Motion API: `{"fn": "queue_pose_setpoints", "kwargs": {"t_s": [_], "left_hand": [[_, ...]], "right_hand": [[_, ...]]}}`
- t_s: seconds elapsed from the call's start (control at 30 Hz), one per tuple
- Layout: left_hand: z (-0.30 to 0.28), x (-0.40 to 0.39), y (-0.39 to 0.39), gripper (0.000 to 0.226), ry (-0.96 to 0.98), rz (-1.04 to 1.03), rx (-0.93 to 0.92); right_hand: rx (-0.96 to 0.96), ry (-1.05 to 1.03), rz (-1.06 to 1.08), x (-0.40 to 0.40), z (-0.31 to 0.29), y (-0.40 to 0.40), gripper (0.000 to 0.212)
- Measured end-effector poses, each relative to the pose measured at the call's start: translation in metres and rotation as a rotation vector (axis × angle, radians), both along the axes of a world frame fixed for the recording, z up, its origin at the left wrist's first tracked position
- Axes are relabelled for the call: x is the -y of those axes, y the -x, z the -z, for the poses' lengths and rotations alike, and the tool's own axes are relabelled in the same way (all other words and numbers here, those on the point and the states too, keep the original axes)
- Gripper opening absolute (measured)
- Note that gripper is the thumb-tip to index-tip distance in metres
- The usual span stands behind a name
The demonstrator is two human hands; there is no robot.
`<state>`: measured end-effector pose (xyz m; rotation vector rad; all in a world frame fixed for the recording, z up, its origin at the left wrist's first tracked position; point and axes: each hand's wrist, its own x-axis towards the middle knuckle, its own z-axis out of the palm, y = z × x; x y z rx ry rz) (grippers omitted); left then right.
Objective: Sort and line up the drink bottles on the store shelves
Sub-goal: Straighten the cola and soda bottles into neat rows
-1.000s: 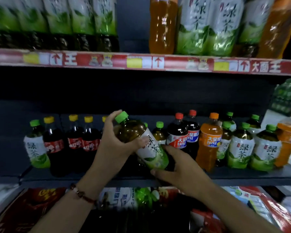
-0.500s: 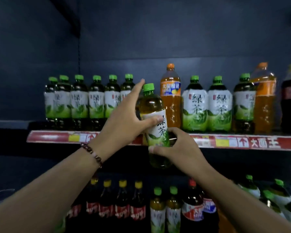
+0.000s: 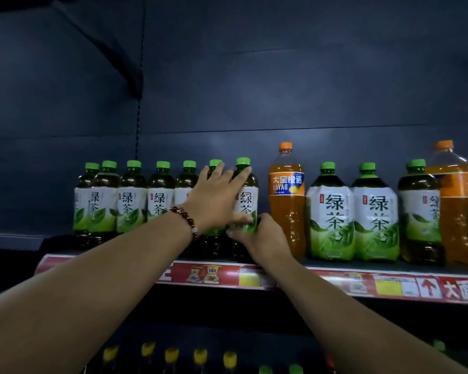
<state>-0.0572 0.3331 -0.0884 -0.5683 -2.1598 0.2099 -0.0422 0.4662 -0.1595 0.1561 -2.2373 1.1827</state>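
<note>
The left hand (image 3: 216,195) lies flat against the upper part of a green tea bottle (image 3: 246,197), fingers straight and spread, fingertips up at the bottle's shoulder just under its green cap (image 3: 243,161). The thumb runs along the lower label. A bead bracelet (image 3: 185,215) circles that wrist. The right hand (image 3: 257,236) grips the same bottle low down, its fingers curled round the bottom of the label.

The bottle stands upright on the upper shelf (image 3: 335,265), at the right end of a row of small green tea bottles (image 3: 127,201) (six of them to its left, shoulder to shoulder, one largely hidden behind the left hand). Just to its right stands a tall orange soda bottle (image 3: 287,201) with an orange cap, close beside it; whether they touch cannot be told. Further right are two large green tea bottles (image 3: 354,217) touching each other, then a third one (image 3: 420,211), then a big orange bottle (image 3: 455,206) at the frame's edge.

A red price strip (image 3: 227,275) with yellow tags runs along the shelf's front edge. Below, in the dark, a line of yellow caps (image 3: 170,354) and a few green caps (image 3: 280,369) show on the lower shelf. The back panel (image 3: 254,76) is dark blue.
</note>
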Motion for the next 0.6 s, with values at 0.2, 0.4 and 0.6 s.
{"fn": "queue_pose_setpoints", "kwargs": {"t_s": [0.2,0.4,0.6], "left_hand": [[0.007,-0.002,0.016,0.106,0.022,-0.018,-0.055],[0.023,0.001,0.009,0.093,-0.024,0.029,-0.123],[0.082,0.015,-0.029,0.059,-0.086,0.195,-0.174]], "right_hand": [[0.016,-0.025,0.016,0.000,0.003,0.017,0.057],[-0.006,-0.160,-0.031,-0.009,0.007,0.003,0.052],[-0.287,-0.565,0.006,-0.030,0.055,-0.067,0.039]]}}
